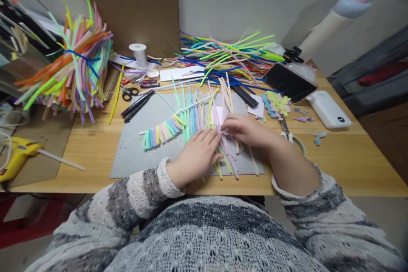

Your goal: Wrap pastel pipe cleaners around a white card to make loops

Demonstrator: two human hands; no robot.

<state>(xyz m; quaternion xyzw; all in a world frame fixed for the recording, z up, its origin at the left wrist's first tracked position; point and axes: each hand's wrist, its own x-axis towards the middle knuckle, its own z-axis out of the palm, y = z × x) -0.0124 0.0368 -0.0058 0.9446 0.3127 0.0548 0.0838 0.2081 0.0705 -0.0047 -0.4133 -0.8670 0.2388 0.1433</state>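
Note:
Pastel pipe cleaners (193,114) lie side by side across a grey mat (127,153). Toward the left, several are bent into a row of loops (162,132) along a pale stem. My left hand (200,151) rests flat over the lower part of the strips, fingers together and stretched out. Just right of it, my right hand (244,129) has its fingers curled at the pink strips (227,146); what its fingertips hold, if anything, is too small to make out. Peach strips (226,93) extend above and below my right hand.
A big pipe cleaner bundle (76,63) stands at the left, above a yellow glue gun (21,155). Loose pipe cleaners (223,57) lie along the wall. Scissors (291,136), a phone (290,81) and a white power bank (330,109) are at the right; black pens (137,106) lie left.

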